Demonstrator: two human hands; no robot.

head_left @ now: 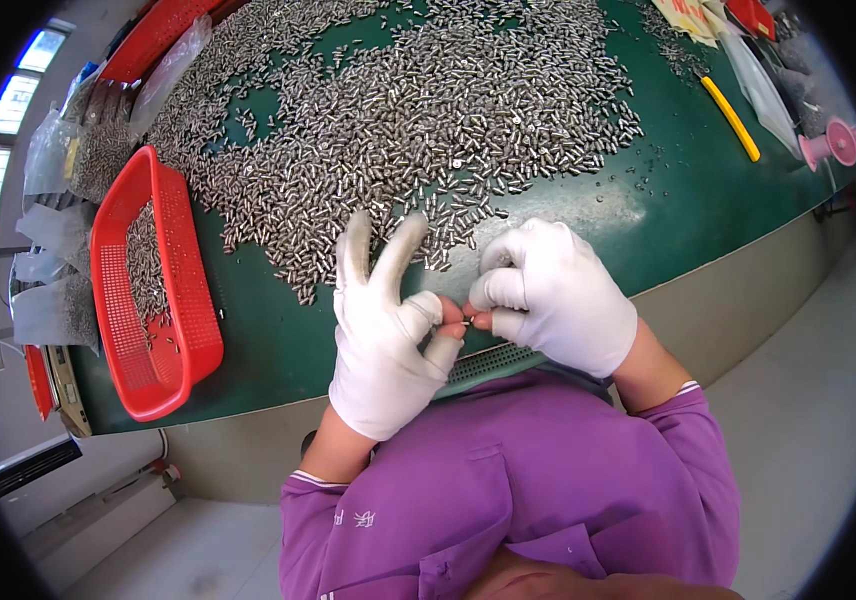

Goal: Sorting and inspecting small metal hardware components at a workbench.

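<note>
My left hand [385, 330] and my right hand [553, 295] wear white gloves with the fingertips cut off. They meet above the near edge of the green table [278, 340]. Between the bare thumb and forefinger tips of both hands sits one small metal piece [468, 319]. My left hand's other fingers stick up and apart. Just beyond the hands spreads a wide heap of small silver metal pieces [418, 110], covering much of the tabletop.
A red plastic basket [193, 330] with some metal pieces stands on the left of the table. Clear bags of parts [53, 300] lie further left. A yellow tool [730, 118] and a pink spool [833, 143] lie at the far right. A perforated metal strip [493, 360] sits under my hands.
</note>
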